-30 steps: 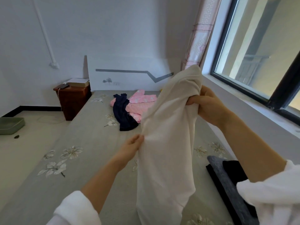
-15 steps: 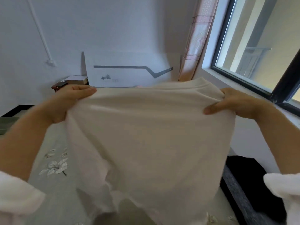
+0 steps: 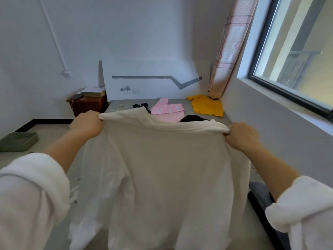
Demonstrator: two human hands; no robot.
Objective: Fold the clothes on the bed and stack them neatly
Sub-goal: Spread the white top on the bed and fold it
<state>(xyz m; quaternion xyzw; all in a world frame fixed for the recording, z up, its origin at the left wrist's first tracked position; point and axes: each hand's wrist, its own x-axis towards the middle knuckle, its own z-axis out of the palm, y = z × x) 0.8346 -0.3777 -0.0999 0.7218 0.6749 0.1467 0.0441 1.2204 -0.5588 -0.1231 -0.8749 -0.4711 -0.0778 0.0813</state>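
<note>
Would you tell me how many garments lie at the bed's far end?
3: dark one, pink one and yellow one, left to right, the yellow by the curtain. The held shirt may hide more.

Left hand (image 3: 87, 124) and right hand (image 3: 242, 135) each grip a top corner of a white garment (image 3: 162, 177), spread wide above the bed (image 3: 194, 105). Pink clothes (image 3: 167, 110) and a yellow garment (image 3: 207, 107) lie beyond.

Fluffy white sleeves (image 3: 34, 195) bunched up; forearms (image 3: 63, 154) bare.

Cream garment (image 3: 162, 168), pink floral pyjamas (image 3: 166, 108), yellow top (image 3: 207, 106)
</note>
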